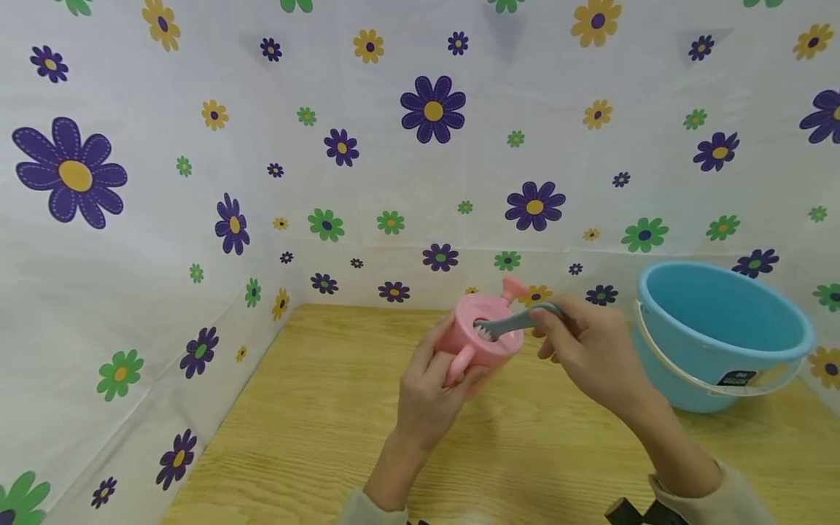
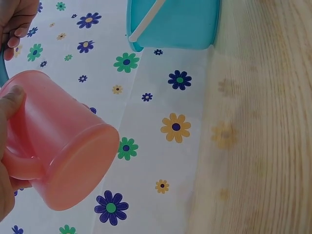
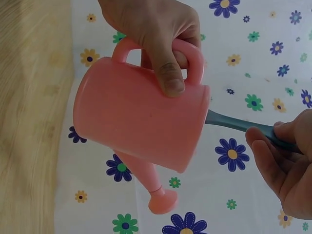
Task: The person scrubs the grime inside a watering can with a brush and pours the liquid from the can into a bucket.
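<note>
A pink toy watering can [image 1: 482,354] is held up over the table, its top tilted toward the head camera. My left hand [image 1: 429,386] grips it by the handle and side, the thumb lying along the can's wall in the right wrist view. A grey-blue brush [image 1: 518,321] with white bristles is pinched by its handle in my right hand [image 1: 593,350]. The bristles sit at the round opening in the can's top. In the right wrist view, the brush's head is hidden inside the can, whose spout [image 3: 156,190] points downward there.
A light blue bucket [image 1: 715,313] with a white handle stands on the wooden table [image 1: 315,415] at the right, close to my right forearm. White cloth [image 1: 387,175] printed with flowers hangs behind the table and along its left side.
</note>
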A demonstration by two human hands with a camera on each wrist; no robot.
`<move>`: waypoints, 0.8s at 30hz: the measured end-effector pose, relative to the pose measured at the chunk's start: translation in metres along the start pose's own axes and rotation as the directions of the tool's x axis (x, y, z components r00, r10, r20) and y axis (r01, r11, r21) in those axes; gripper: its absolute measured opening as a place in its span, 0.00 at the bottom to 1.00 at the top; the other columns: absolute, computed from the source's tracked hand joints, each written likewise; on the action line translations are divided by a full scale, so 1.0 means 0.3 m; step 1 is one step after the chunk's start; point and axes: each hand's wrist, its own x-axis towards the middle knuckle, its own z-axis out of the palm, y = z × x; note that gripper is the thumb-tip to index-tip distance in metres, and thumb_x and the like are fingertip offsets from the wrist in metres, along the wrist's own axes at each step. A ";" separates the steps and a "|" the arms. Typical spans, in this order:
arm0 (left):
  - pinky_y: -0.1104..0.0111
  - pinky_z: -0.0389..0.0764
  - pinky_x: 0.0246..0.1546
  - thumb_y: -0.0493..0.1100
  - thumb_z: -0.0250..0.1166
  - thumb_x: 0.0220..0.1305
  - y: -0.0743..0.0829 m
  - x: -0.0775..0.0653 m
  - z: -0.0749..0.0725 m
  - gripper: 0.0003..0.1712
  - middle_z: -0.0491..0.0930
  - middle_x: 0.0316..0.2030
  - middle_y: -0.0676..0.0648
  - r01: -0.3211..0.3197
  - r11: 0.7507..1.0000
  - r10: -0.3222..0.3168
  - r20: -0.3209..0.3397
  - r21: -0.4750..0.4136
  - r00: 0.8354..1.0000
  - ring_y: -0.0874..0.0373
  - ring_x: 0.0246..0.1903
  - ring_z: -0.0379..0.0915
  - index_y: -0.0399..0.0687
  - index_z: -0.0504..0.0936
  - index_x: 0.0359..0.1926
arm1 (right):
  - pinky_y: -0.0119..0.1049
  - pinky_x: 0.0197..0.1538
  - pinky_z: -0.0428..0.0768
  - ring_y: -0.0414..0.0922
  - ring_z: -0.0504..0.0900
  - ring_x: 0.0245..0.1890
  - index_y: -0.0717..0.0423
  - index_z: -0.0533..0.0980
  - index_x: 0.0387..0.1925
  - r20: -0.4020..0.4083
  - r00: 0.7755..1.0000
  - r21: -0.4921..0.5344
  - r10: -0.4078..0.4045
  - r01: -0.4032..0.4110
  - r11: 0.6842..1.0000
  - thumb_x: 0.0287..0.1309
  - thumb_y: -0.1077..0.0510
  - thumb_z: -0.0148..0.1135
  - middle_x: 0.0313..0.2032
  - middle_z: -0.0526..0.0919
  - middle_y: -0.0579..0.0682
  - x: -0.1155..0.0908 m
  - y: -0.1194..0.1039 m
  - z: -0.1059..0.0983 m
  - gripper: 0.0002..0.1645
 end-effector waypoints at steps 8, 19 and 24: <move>0.64 0.79 0.50 0.45 0.74 0.49 0.001 0.008 0.007 0.18 0.73 0.56 0.35 -0.051 0.998 0.051 0.006 -0.022 0.999 0.47 0.50 0.76 0.34 0.78 0.29 | 0.31 0.22 0.81 0.41 0.79 0.16 0.63 0.78 0.36 -0.021 0.992 0.065 0.126 -0.124 0.990 0.64 0.62 0.57 0.22 0.81 0.52 0.033 0.007 -0.028 0.07; 0.65 0.80 0.49 0.47 0.74 0.50 -0.002 -0.005 0.012 0.20 0.74 0.55 0.34 -0.065 0.998 0.065 0.005 -0.007 0.998 0.47 0.49 0.77 0.34 0.79 0.32 | 0.34 0.23 0.82 0.46 0.80 0.17 0.63 0.78 0.39 -0.048 0.959 0.099 0.279 -0.273 0.957 0.67 0.52 0.54 0.23 0.81 0.57 0.096 0.053 -0.079 0.16; 0.65 0.80 0.49 0.47 0.74 0.49 -0.002 -0.006 0.017 0.21 0.74 0.55 0.35 -0.065 0.998 0.065 0.008 -0.009 0.998 0.47 0.48 0.77 0.33 0.80 0.34 | 0.34 0.22 0.83 0.45 0.80 0.16 0.64 0.78 0.38 -0.040 0.966 0.104 0.255 -0.250 0.963 0.66 0.54 0.54 0.23 0.82 0.54 0.086 0.077 -0.102 0.16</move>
